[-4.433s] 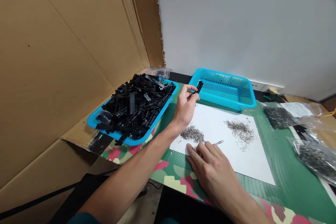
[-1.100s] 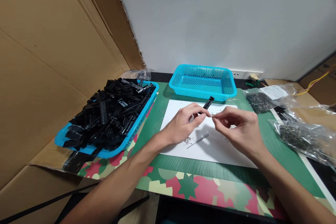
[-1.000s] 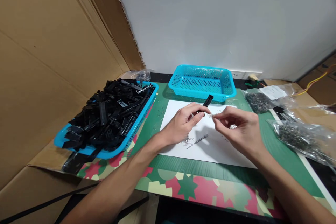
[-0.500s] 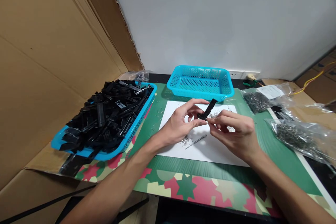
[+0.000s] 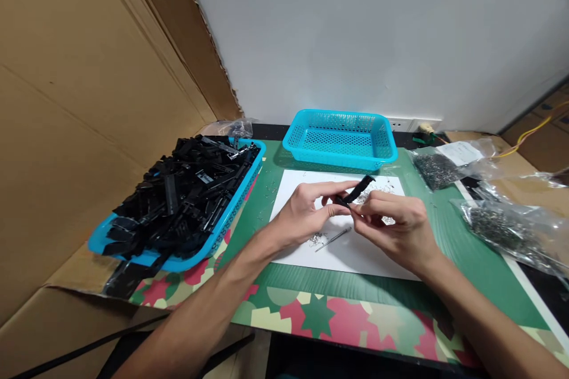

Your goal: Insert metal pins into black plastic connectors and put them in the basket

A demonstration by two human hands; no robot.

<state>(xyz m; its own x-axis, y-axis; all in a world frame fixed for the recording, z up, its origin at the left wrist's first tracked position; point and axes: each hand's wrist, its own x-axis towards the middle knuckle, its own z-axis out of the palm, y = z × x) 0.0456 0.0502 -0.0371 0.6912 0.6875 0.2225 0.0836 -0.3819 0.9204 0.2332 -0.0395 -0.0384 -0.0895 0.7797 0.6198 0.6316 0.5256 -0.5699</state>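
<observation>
Above a white sheet of paper (image 5: 293, 188), my left hand (image 5: 306, 210) grips a narrow black plastic part (image 5: 359, 189) between thumb and fingers. The part's free end points up and to the right. My right hand (image 5: 393, 219) is closed in a pinch at the part's lower end; whatever lies between its fingertips is too small to make out. Small metal pieces (image 5: 317, 239) lie in a pile below my left hand, and more metal bits (image 5: 386, 188) are scattered behind my right hand. A thin metal rod-like tool (image 5: 333, 239) rests on the paper between my hands.
A blue basket (image 5: 240, 204) heaped with black plastic parts (image 5: 178, 189) stands at left. Another blue basket (image 5: 340, 163) sits at the back. Clear bags of small metal pieces (image 5: 435, 170) lie at right. Cardboard (image 5: 89, 100) walls the left side; a white wall (image 5: 355, 29) rises behind.
The black part has tilted lower, its free end swinging down and to the right. My left fingers have flattened over it; both hands stay together at the part.
</observation>
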